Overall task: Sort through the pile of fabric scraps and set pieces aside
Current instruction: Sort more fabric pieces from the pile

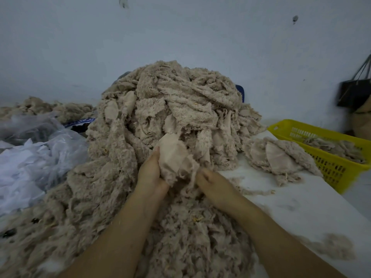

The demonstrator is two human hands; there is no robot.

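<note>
Beige scrap [174, 157] lies between our hands, against the pile [170, 109]: left hand [149, 173] clasps its left side, right hand [212, 187] pinches its frayed edge.

The centre of the table [301, 207] is blocked by the pile of fabric scraps [176, 109], heaped high before the wall [180, 37] and spilling down to the near edge. The pile's foot at front centre is occupied by the left hand [150, 173], gripping a scrap [172, 155], and the right hand [212, 187]. The left side is closed off by crumpled plastic bags [40, 157], which lie against the pile. Open passage is found on the right only, over bare white tabletop between pile and yellow basket [341, 167]. It is narrowed at its far end by a small heap of scraps [281, 157]. A thin patch of lint [331, 247] is noted near the front.
</note>
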